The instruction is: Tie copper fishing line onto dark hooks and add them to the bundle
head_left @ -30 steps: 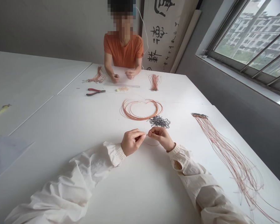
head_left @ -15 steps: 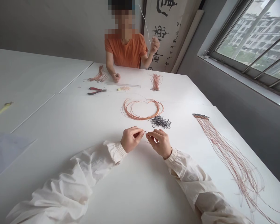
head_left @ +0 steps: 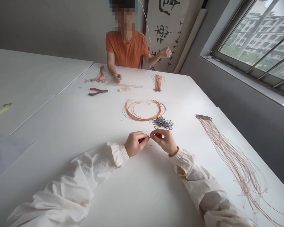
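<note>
My left hand (head_left: 137, 143) is closed in a pinch, its thumb and forefinger pressed together around a thin reddish line (head_left: 154, 145). Almost touching it, my right hand (head_left: 165, 140) pinches the same line at the fingertips. A short loose length of line shows below my right fingers. Any small part inside the left pinch is hidden. Just beyond my right hand lies a pile of dark wire hooks or clips (head_left: 163, 123). A coil of orange line (head_left: 161, 110) rests on the table behind it.
Bundled lines with dark ends (head_left: 217, 138) stretch along the right. Red-handled pliers (head_left: 97, 91), a clear ruler (head_left: 125, 85), small pale pieces (head_left: 125, 90) and two more line bundles (head_left: 158, 82) lie farther back. A person in an orange shirt (head_left: 127, 50) sits opposite. Plastic sheeting (head_left: 9, 154) lies left.
My hands have come closer together and slightly nearer to me, hiding the dark piece seen between them earlier. The person opposite has swung the raised hand outward and lower.
</note>
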Tool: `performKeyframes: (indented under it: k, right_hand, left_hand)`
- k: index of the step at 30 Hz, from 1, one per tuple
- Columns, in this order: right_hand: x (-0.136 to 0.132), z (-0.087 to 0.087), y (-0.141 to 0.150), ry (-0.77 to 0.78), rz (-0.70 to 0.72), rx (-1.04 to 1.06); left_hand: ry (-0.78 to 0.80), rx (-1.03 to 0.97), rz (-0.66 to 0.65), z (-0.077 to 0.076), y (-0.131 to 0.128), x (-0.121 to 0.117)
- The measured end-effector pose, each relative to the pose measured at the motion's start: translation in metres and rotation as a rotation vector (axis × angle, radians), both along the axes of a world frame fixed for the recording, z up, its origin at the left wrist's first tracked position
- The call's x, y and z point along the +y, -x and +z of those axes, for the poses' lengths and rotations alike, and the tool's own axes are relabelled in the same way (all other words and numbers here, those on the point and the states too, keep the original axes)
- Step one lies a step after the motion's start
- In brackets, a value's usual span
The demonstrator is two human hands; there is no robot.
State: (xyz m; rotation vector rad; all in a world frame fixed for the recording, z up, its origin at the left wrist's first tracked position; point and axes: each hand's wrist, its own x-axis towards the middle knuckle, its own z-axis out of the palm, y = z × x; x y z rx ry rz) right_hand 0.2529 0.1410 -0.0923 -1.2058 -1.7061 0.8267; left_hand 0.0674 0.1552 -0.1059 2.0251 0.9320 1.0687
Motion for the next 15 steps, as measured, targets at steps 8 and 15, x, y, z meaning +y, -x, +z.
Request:
performKeyframes:
  k: [8, 15]
  right_hand:
    - [0.0089, -0.0005, -0.0055, 0.263, 0.099, 0.254]
    - [0.0069, -0.0076, 0.0000, 0.355, 0.168, 0.374]
  left_hand:
    - [0.062, -0.084, -0.029, 0.0029, 0.0012, -0.0025]
    - [0.173, -0.180, -0.033, 0.0062, -0.0002, -0.0035]
